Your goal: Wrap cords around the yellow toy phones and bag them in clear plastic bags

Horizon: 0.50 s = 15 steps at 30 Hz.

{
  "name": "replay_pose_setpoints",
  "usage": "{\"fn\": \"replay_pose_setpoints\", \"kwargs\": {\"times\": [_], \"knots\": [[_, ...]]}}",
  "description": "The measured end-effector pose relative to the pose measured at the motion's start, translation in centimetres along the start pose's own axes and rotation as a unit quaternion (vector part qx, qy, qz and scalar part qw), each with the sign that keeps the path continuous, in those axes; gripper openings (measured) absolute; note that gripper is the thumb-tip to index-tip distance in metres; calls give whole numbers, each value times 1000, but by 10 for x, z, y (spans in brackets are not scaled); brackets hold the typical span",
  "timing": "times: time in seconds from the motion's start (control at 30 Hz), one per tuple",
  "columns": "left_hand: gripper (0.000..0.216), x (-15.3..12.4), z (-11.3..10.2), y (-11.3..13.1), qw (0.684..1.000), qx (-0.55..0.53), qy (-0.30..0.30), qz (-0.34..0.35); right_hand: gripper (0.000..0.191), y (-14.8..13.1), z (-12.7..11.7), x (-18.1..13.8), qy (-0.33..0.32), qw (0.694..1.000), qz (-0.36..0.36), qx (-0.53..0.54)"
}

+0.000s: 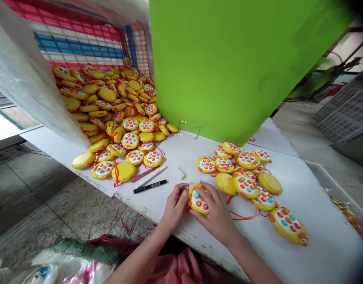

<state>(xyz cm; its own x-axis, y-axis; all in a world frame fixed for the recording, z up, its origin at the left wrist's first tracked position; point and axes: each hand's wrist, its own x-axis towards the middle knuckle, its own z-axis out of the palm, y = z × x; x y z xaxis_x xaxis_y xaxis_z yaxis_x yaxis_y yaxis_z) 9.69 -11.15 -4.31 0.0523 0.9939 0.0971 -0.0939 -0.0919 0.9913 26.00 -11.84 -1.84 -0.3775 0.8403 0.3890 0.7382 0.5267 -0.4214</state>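
Observation:
A yellow toy phone (198, 199) with coloured buttons lies face up near the front edge of the white table (317, 221). My left hand (174, 207) grips its left side with curled fingers. From the right, my right hand (218, 213) closes round the same toy. An orange cord trails from under it.
A big heap of the same yellow toys (116, 114) spills from a striped sack at the left. A smaller group (243, 173) lies to the right of my hands. A black marker (149, 186), a white stick and a red pen lie ahead. A green panel (228, 59) stands behind.

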Motion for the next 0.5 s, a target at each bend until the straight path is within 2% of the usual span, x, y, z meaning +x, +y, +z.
{"fn": "replay_pose_setpoints", "kwargs": {"times": [0.1, 0.17, 0.27, 0.37, 0.43, 0.5], "knots": [[51, 1, -2, 4, 997, -40, -60, 1, 64, -5, -2, 11, -8, 999, -32, 44], [55, 2, -3, 7, 995, -79, -54, -9, 69, -5, 1, 15, -5, 993, -19, 118], [54, 4, -4, 10, 991, -128, -15, -41, 66, 1, 8, 15, 15, 957, 95, 273], [53, 4, -4, 11, 993, -113, -15, -43, 53, 9, 14, 13, -24, 898, 199, 391], [54, 3, -4, 10, 993, -94, -52, -44, 52, 12, 16, 11, -39, 878, 223, 421], [55, 2, -3, 9, 994, -73, -73, -41, 53, 13, 17, 8, -36, 871, 223, 436]]}}
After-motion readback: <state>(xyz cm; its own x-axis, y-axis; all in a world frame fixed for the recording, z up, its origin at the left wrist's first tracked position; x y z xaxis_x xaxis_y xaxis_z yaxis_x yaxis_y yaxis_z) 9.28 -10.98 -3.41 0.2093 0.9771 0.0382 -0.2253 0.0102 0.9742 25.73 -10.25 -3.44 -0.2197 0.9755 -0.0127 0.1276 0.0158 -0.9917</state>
